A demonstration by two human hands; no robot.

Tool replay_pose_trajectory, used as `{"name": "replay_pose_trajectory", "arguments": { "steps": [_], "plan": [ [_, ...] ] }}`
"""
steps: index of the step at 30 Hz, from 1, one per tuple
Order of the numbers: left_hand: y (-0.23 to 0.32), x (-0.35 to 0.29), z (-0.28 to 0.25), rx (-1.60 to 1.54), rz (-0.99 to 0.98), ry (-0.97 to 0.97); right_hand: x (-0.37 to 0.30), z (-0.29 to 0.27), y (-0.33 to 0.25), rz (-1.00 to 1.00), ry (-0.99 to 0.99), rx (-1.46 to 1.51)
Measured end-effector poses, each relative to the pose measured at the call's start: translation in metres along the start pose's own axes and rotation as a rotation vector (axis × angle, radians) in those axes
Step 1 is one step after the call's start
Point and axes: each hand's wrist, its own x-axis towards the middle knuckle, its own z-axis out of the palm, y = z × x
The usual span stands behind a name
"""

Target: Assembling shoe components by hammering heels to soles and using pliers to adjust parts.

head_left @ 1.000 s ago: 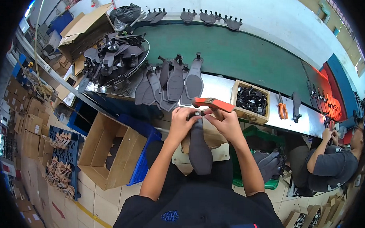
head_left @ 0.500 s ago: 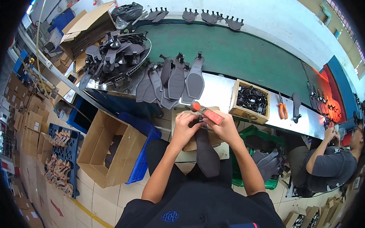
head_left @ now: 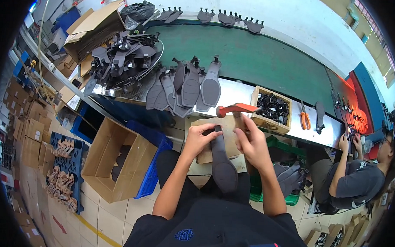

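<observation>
My left hand pinches the heel end of a dark shoe sole, with a small black heel piece at its fingertips. The sole's broad toe end points toward me, over my lap. In my right hand is a hammer with an orange-red head, gripped by its handle and raised just right of the sole's heel end. Beneath the hands lies a tan board on a pale work stand. Several similar grey soles with heels are spread on the bench beyond.
A wooden box of small black parts and orange-handled pliers sit on the bench at right. A basket piled with heeled soles stands at left. Cardboard box and green crate flank me. A co-worker sits at right.
My right hand has moved right, away from the left hand, and the hammer has turned so its head lies crosswise above the sole. The left hand stays at the heel end.
</observation>
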Motion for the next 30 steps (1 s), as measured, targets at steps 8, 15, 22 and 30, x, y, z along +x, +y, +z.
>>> {"name": "replay_pose_trajectory", "arguments": {
  "steps": [8,15,22,30],
  "plan": [
    [-0.001,0.001,0.001,-0.026,0.028,0.006,-0.026,0.003,-0.023,-0.362,-0.081,-0.456],
    [-0.003,-0.002,-0.002,0.011,0.019,-0.081,-0.033,0.007,-0.014,-0.359,-0.047,-0.497],
    [0.001,-0.008,-0.005,0.584,0.200,-0.158,-0.063,-0.010,-0.077,-0.531,0.202,-0.293],
    [-0.002,-0.004,-0.015,0.558,0.114,-0.241,-0.053,-0.013,-0.052,-0.488,0.144,-0.631]
  ]
}}
